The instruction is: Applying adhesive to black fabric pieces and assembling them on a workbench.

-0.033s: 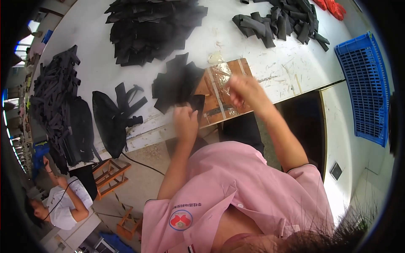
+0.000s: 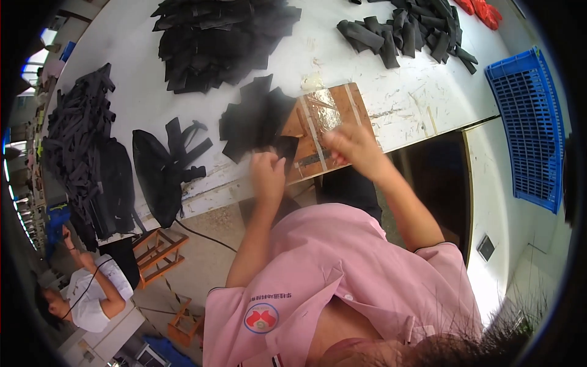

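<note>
Black fabric piece (image 2: 285, 148) pinched by left hand (image 2: 268, 173).

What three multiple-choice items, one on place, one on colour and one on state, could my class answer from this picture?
1. Where is the crate?
A. right of the table
B. on the board
C. under the left hand

2. What colour are the cut pieces?
A. white
B. black
C. yellow

3. What is the left hand doing?
A. hanging free
B. holding a black piece
C. resting in a lap

Key:
1 A, the blue crate lies right of the table.
2 B, the cut pieces are black.
3 B, the left hand pinches a black piece at the wooden board.
</note>
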Action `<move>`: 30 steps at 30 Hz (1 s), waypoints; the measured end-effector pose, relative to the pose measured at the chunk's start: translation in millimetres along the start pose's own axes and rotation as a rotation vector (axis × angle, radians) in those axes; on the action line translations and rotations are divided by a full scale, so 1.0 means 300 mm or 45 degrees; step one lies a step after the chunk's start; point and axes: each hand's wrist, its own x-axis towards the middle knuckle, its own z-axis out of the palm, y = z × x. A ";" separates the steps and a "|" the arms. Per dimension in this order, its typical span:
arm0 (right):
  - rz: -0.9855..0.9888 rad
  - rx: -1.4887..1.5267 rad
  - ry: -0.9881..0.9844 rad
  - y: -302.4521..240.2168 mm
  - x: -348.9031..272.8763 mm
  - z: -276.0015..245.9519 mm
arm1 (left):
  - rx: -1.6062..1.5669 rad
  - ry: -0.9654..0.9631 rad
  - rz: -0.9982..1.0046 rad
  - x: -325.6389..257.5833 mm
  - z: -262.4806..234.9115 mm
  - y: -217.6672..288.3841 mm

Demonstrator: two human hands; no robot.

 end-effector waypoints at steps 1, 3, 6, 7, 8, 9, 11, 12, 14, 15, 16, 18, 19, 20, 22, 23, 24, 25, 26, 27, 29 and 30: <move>-0.038 -0.174 -0.006 0.057 -0.032 0.036 | -0.366 -0.173 -0.381 0.001 -0.016 0.015; -0.066 -0.019 -0.093 0.126 -0.083 0.095 | -1.568 -0.276 -1.061 0.006 -0.054 0.025; -0.358 0.074 0.042 0.114 -0.147 0.168 | -2.572 -0.272 -1.173 -0.001 -0.128 0.147; -0.481 0.033 0.095 0.091 -0.160 0.188 | -2.573 -0.280 -1.169 -0.006 -0.125 0.172; -0.522 0.027 0.195 0.081 -0.165 0.215 | -2.671 -0.351 -1.216 -0.015 -0.123 0.196; -0.563 0.022 0.297 0.071 -0.165 0.236 | -2.767 -0.427 -1.262 -0.017 -0.121 0.210; -0.590 -0.016 0.383 0.057 -0.150 0.253 | -2.852 -0.617 -1.195 -0.024 -0.099 0.202; -0.612 -0.049 0.464 0.055 -0.144 0.254 | -2.967 -0.530 -1.251 -0.028 -0.100 0.221; -0.632 0.006 0.527 0.070 -0.114 0.247 | -2.969 -0.378 -1.372 -0.025 -0.120 0.256; -0.649 0.065 0.586 0.067 -0.104 0.248 | -2.966 -0.387 -1.370 -0.027 -0.122 0.255; -0.427 0.369 0.564 0.053 -0.113 0.254 | -2.774 -0.408 -1.302 -0.033 -0.126 0.253; -0.435 0.142 0.554 0.050 -0.108 0.225 | -2.229 -0.383 -1.189 -0.040 -0.172 0.283; -0.436 -0.085 0.544 0.047 -0.105 0.215 | -2.231 -0.380 -1.185 -0.055 -0.178 0.285; -0.437 -0.146 0.588 0.019 -0.109 0.213 | -1.831 -0.130 -1.015 -0.072 -0.185 0.287; -0.371 -0.212 0.552 -0.019 -0.116 0.202 | -1.350 0.243 -0.608 -0.096 -0.188 0.287; -0.299 -0.275 0.524 -0.027 -0.118 0.199 | -1.350 0.244 -0.608 -0.092 -0.202 0.292; -0.300 -0.275 0.523 -0.022 -0.114 0.201 | -1.166 0.188 -0.320 -0.081 -0.227 0.304; -0.334 -0.293 0.545 -0.012 -0.108 0.204 | -0.974 0.130 -0.038 -0.073 -0.242 0.311; -0.372 -0.311 0.562 -0.008 -0.104 0.208 | -0.871 0.138 -0.012 -0.064 -0.241 0.315; -0.375 -0.312 0.557 -0.008 -0.104 0.210 | -0.869 0.143 -0.013 -0.058 -0.235 0.315; -0.458 -0.390 0.555 -0.009 -0.107 0.215 | -0.866 0.174 -0.121 -0.047 -0.222 0.311; -0.459 -0.389 0.553 -0.012 -0.107 0.212 | -0.942 0.121 -0.236 -0.043 -0.224 0.310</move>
